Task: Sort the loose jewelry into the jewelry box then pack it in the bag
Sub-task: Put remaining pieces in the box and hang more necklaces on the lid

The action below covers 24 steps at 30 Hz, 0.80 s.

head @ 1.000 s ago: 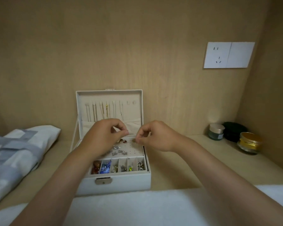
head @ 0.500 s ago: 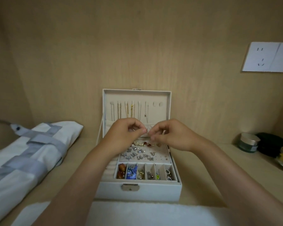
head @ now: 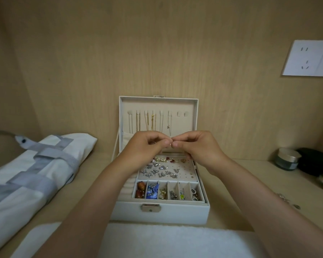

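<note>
Both hands had closed the gap between them since the earlier frame, and their fingertips now met where before they were slightly apart. The table carried every item. A white and grey bag lay flat at the left, well apart from the jewelry box, which stood at the centre with its lid upright against the wall. A white towel lay just in front of the box.

The left hand and right hand were held above the rear of the box, in front of the lid. Each had its fingers curled, with thumb and forefinger pressed tip to tip. Whether anything lay in either pinch could not be told.

Necklaces hung inside the lid. Earrings sat in the upper tray, and a front row of compartments held beads and rings. At the right stood a jar beside a dark round case. A few loose pieces lay on the table near the right forearm.
</note>
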Available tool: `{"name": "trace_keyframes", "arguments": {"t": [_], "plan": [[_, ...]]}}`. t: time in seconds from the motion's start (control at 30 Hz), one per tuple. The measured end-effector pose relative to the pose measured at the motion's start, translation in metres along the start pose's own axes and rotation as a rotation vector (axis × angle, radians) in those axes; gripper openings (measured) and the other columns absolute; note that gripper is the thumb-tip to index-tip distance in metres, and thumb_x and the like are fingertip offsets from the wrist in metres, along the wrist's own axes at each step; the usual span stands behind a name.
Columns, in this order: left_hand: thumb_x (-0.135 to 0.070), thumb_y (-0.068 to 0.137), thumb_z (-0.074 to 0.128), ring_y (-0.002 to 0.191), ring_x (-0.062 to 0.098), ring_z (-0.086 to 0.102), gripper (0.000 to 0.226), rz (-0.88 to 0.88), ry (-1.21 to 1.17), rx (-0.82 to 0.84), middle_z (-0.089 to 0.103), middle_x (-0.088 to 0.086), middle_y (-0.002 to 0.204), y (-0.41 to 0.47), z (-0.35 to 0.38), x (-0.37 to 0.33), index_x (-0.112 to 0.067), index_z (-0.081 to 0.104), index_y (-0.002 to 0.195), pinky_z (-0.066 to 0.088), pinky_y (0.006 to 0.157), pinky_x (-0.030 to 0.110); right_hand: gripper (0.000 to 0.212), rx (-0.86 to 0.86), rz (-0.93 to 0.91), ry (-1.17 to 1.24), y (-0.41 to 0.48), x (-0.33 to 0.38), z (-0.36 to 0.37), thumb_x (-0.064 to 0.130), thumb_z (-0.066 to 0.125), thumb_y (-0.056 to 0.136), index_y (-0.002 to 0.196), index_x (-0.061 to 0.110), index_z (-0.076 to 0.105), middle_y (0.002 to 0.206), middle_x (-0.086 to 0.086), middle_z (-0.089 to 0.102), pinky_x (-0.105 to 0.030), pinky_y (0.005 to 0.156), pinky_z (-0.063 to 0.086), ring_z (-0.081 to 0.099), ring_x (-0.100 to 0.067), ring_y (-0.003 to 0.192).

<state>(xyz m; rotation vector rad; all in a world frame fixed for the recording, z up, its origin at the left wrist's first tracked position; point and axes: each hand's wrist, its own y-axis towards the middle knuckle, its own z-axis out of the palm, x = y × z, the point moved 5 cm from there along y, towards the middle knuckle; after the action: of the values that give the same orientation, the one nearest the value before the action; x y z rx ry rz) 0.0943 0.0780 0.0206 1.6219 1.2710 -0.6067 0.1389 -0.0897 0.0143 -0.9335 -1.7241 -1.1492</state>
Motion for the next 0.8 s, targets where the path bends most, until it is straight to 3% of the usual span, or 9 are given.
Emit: {"name": "trace_keyframes", "arguments": {"t": [0.13, 0.27, 0.4, 0.57, 0.8], "plan": [[-0.028, 0.089, 0.071, 0.079, 0.008, 0.065, 0.011, 0.008, 0.257, 0.035, 0.069, -0.019, 0.083, -0.004, -0.001, 0.003, -0.038, 0.075, 0.086, 0.059, 0.073, 0.036, 0.009, 0.093, -0.037, -0.356, 0.002, -0.005, 0.003, 0.014, 0.080, 0.083, 0.088, 0.020, 0.082, 0.080, 0.008, 0.077, -0.015, 0.070, 0.051, 0.067, 0.003, 0.070], [-0.029, 0.087, 0.067, 0.088, -0.001, 0.056, 0.012, 0.063, 0.483, 0.046, 0.063, -0.021, 0.087, -0.015, -0.001, 0.008, -0.040, 0.071, 0.083, 0.053, 0.083, 0.036, 0.006, 0.128, -0.042, -0.696, -0.001, -0.004, 0.011, 0.028, 0.084, 0.079, 0.079, 0.034, 0.080, 0.076, 0.019, 0.074, -0.028, 0.076, 0.056, 0.067, 0.002, 0.076], [-0.018, 0.084, 0.060, 0.095, 0.001, 0.050, 0.023, 0.086, 0.545, 0.051, 0.060, -0.020, 0.087, -0.028, -0.004, 0.017, -0.038, 0.072, 0.087, 0.050, 0.087, 0.036, 0.004, 0.128, -0.101, -0.941, -0.008, 0.009, 0.021, 0.039, 0.082, 0.078, 0.080, 0.036, 0.079, 0.076, 0.021, 0.071, -0.025, 0.072, 0.055, 0.064, 0.002, 0.076], [-0.023, 0.085, 0.057, 0.097, 0.001, 0.048, 0.022, 0.106, 0.591, 0.058, 0.063, -0.020, 0.094, -0.030, -0.001, 0.014, -0.038, 0.072, 0.089, 0.049, 0.084, 0.034, 0.002, 0.141, -0.161, -1.027, -0.013, 0.015, 0.029, 0.038, 0.076, 0.084, 0.085, 0.037, 0.078, 0.084, 0.019, 0.072, -0.022, 0.068, 0.049, 0.061, -0.001, 0.079], [-0.023, 0.087, 0.058, 0.098, 0.003, 0.048, 0.020, 0.093, 0.589, 0.062, 0.062, -0.017, 0.095, -0.030, 0.003, 0.014, -0.034, 0.075, 0.090, 0.044, 0.080, 0.028, 0.008, 0.173, -0.101, -1.024, -0.004, 0.013, 0.030, 0.035, 0.078, 0.080, 0.073, 0.037, 0.074, 0.073, 0.022, 0.066, -0.027, 0.069, 0.054, 0.063, -0.002, 0.077]]}}
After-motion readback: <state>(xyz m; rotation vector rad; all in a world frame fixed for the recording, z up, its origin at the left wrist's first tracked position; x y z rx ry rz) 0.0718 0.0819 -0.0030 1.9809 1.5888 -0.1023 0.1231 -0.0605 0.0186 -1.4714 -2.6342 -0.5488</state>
